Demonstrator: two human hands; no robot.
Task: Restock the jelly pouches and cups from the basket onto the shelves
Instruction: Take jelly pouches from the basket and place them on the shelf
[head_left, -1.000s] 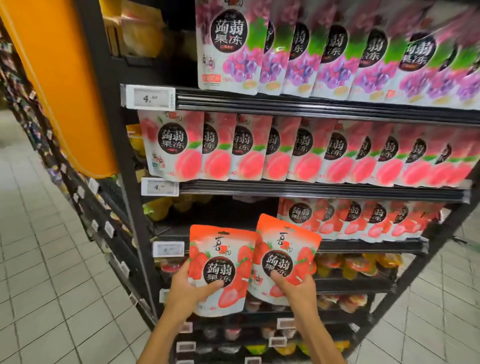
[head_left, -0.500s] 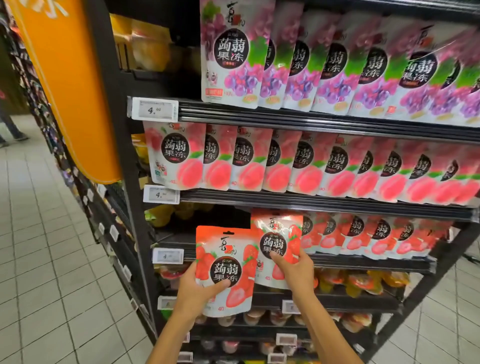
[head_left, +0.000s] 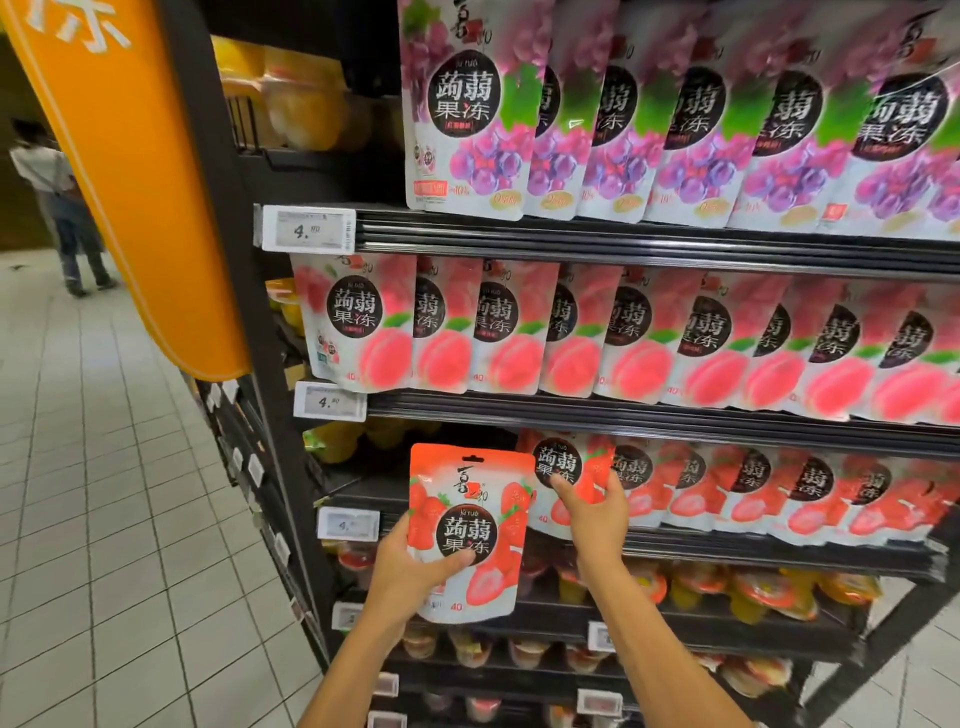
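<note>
My left hand grips a red strawberry jelly pouch by its lower left corner, upright in front of the third shelf. My right hand holds a second strawberry pouch at the left end of the strawberry row on that shelf, thumb across its front. The pouch's lower part is hidden behind my hand. Jelly cups stand on the shelf below. No basket is in view.
Peach pouches fill the shelf above and grape pouches the top one. Price tags hang on the shelf edges. An orange sign hangs at left. A person stands far down the tiled aisle.
My right hand has carried its pouch up and back into the strawberry row on the shelf. The left hand has lifted its pouch a little. The camera has moved closer.
</note>
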